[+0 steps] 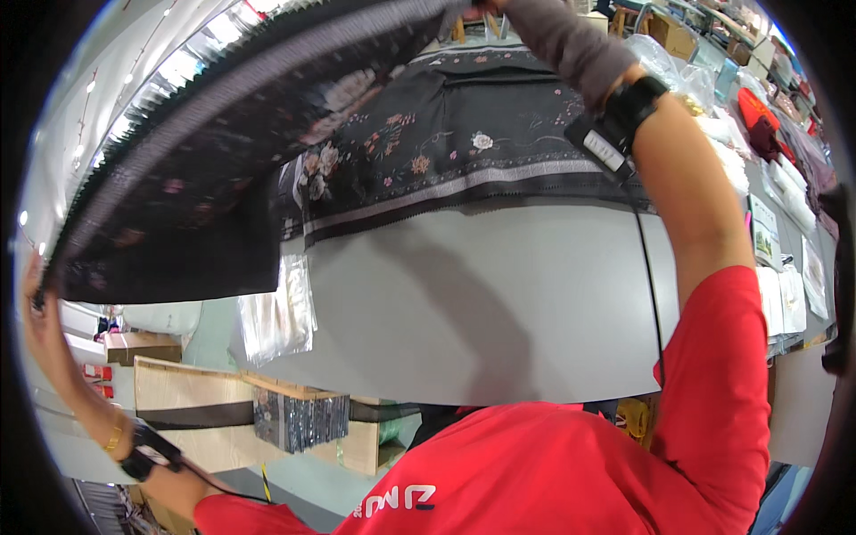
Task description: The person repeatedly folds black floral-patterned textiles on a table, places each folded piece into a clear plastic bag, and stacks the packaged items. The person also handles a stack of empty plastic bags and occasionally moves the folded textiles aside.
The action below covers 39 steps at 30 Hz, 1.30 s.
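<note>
A black floral scarf with a grey band and a short frayed edge is stretched up in the air between my two hands, bowed across the upper left. My left hand, far out at the left rim, is closed on one corner of it. At the top edge of the view, my right hand grips the other end, its fingers partly cut off. Beneath, a second piece of black floral cloth with a similar grey border lies spread on the far part of the grey table.
Clear plastic sleeves hang over the table's left edge. Below, a wooden rack holds a row of packed dark floral pieces. White packets, a red bundle and clear plastic bags crowd the right side.
</note>
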{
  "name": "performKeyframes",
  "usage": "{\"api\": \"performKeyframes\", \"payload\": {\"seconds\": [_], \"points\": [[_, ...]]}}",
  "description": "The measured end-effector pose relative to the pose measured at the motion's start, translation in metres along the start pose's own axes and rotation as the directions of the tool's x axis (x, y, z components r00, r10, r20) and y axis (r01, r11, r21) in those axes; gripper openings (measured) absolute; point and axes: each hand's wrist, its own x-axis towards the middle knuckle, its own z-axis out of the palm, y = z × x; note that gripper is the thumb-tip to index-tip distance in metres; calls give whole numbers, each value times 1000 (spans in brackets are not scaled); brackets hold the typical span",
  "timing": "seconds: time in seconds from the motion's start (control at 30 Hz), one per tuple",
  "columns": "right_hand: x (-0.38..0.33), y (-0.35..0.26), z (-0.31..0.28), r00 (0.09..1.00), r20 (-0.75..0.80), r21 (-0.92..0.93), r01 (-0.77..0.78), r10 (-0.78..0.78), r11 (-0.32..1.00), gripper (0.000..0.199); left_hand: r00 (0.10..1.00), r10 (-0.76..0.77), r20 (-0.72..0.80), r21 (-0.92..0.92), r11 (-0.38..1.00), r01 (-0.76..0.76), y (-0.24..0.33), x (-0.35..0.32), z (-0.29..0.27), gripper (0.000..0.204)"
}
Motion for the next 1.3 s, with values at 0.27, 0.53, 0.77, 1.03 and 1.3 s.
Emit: {"api": "performKeyframes", "payload": {"seconds": [0.27,0.53,0.77,1.03,1.3], "points": [[-207,74,-28,873,39,34,-487,486,873,16,856,-165,489,-543,711,447,134,-222,65,32],[-278,30,-164,821,38,-589,-442,570,676,24,555,658,509,-858,334,391,317,-198,124,32],[-349,-169,0,741,579,-237,-248,341,939,47,489,609,625,-762,341,550,384,-214,198,19],[-409,-244,16,819,318,-337,-373,478,864,8,534,567,626,-720,684,118,294,-341,188,48],[-517,-303,3,661,-143,-160,-750,737,641,13,738,87,670,-481,808,341,143,-371,108,32]]}}
